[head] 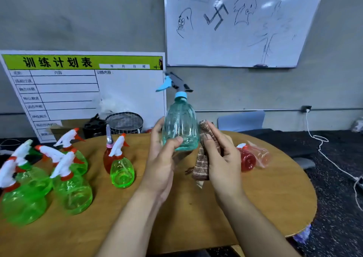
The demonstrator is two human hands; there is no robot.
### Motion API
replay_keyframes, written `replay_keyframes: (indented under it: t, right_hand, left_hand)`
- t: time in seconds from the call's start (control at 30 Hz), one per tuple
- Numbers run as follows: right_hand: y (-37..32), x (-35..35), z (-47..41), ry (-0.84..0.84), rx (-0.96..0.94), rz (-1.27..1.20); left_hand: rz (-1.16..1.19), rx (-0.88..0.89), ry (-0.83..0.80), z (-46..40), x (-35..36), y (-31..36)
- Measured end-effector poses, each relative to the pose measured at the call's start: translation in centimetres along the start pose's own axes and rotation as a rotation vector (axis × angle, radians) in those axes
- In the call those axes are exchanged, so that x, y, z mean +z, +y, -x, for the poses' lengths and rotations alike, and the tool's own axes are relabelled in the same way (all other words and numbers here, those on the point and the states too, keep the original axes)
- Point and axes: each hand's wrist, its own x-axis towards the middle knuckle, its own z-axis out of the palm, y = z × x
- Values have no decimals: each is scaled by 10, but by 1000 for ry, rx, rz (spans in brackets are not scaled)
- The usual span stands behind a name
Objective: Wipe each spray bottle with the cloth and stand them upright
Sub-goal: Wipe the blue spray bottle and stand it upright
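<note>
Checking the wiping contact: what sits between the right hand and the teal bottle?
In the head view, the folded brown cloth lies between the right hand and the teal spray bottle, which the left hand holds upright above the table.

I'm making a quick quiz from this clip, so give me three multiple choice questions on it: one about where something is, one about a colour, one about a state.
1. Where is the brown cloth?
A. in the right hand, beside the held bottle
B. draped over a green bottle
C. on the floor

2. What colour is the held bottle?
A. green
B. teal
C. red

3. How does the red bottle right of the hands lie?
A. upright
B. on its side
C. held up

Answers: 1 A, the right hand's fingers grip it. 2 B, a teal body in the left hand. 3 B, it lies flat on the table.
</note>
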Motion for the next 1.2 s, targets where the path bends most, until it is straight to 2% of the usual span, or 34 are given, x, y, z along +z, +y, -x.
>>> replay_keyframes:
  t: [0.07,0.23,0.37,0.47,0.63,0.8,1.03,1.1,1.2]
  right_hand:
    - [-24,1,11,-49,-39,19]
    - [-61,3,15,-140,-181,144]
    - [-106,6,-11,-103,-449,293]
    - [-133,19,-21,-199,-590,413]
    - [-142,28,-13,-305,-618,464]
    - [-130,23,13,-339,-774,581]
    - [-116,9,37,-663,-1124,729]
    - [-119,11,34,-607,-1106,687]
    - [-124,22,20,-376,-849,565]
  left_hand:
    - [-6,16,-40,14,6,18]
    - [18,75,7,39,21,56]
    - [-36,105,-45,58,31,75]
    - [-54,110,-86,68,36,86]
    - [-42,112,-96,76,35,99]
    - [-3,117,-88,81,30,97]
    - [86,89,-8,80,14,88]
    - [73,103,-12,81,12,86]
    - [-7,123,-47,84,11,80]
